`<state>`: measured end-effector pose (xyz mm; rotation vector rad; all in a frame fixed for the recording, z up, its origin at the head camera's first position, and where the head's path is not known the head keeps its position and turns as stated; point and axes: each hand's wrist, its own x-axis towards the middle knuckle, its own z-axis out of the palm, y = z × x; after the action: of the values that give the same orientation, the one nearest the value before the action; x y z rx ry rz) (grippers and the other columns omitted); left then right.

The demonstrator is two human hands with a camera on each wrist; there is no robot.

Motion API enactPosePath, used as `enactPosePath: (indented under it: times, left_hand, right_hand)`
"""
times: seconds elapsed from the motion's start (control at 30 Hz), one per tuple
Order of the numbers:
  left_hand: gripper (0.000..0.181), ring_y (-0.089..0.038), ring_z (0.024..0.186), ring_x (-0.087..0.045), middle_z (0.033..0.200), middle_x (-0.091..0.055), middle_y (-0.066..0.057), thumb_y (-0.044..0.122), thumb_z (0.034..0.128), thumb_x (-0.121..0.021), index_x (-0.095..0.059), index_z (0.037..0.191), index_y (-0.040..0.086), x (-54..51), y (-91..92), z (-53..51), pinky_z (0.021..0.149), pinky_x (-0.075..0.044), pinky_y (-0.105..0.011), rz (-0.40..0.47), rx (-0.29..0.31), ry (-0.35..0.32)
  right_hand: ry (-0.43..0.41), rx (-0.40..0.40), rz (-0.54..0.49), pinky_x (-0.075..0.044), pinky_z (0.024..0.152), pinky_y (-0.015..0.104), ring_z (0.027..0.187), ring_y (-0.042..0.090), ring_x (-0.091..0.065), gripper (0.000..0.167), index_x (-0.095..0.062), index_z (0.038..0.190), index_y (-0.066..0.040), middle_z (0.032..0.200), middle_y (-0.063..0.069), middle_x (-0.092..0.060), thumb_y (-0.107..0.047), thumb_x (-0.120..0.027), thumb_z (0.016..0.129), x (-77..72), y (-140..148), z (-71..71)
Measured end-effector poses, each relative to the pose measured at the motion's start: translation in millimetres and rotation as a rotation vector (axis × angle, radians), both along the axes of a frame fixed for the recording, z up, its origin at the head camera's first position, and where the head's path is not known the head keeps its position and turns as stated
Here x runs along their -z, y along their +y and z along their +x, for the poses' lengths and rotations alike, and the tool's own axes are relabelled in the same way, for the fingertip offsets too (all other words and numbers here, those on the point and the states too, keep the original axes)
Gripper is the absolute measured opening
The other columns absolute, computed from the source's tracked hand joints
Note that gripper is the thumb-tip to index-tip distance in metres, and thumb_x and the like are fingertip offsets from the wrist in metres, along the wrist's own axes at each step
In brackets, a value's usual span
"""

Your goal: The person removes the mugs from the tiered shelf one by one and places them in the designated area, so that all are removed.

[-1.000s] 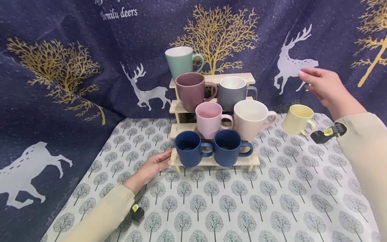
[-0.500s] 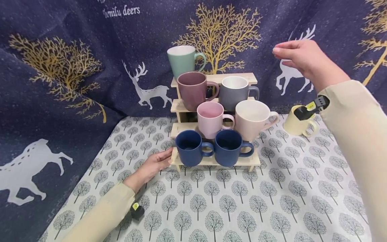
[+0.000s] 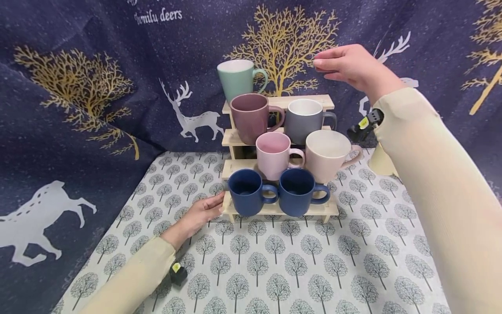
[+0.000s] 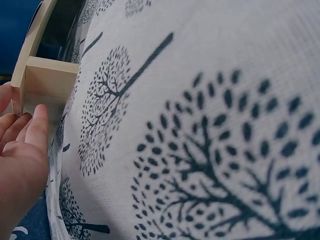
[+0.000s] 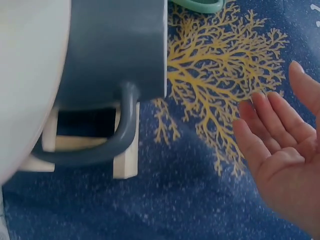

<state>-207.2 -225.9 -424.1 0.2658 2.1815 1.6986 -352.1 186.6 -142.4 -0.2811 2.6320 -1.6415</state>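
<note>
The person's right hand (image 3: 349,65) hangs in midair, fingers loosely bent, thumb apart, nothing in it. It's swung L from the yellow-mug side over a sec. & now floats above the R end of the top shelf (image 3: 328,102); prob. puts the green mug & grey mug in easier reach than the yellow one. The left hand (image 3: 198,213) hasn't moved: it grips the L end of the bottom shelf, prob. to steady the wooden stand (image 3: 238,163).

Outward from there, mugs by tier, all unmoved: green mug (image 3: 235,83) up top, L side; plum mug (image 3: 249,122) & grey mug (image 3: 302,128) next; then pink mug (image 3: 272,157) w/ cream mug (image 3: 323,161); left navy mug (image 3: 244,196) & right navy mug (image 3: 295,196) at bottom. Yellow mug (image 3: 379,163) sits on the tree-print cloth (image 3: 298,279), off to the R, partly hidden by the right sleeve (image 3: 427,161). Bg: dark blue backdrop (image 3: 117,26) w/ deer.
</note>
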Motion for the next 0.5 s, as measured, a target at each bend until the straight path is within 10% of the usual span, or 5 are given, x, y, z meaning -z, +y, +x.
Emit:
enactPosePath:
  times: [0.5]
  left_hand:
    - [0.068, -0.043, 0.152, -0.032, 0.165, -0.026, -0.025, 0.009, 0.1002, -0.057, -0.023, 0.159, -0.001, -0.2, 1.9, 0.1, 0.125, -0.033, -0.046, -0.007, 0.006, -0.001]
  right_hand:
    - [-0.089, -0.062, -0.010, -0.041, 0.125, 0.029, 0.117, 0.006, -0.061, 0.054, -0.057, 0.146, -0.015, 0.102, -0.018, -0.069, -0.034, -0.067, 0.097, -19.9, -33.1, -11.9]
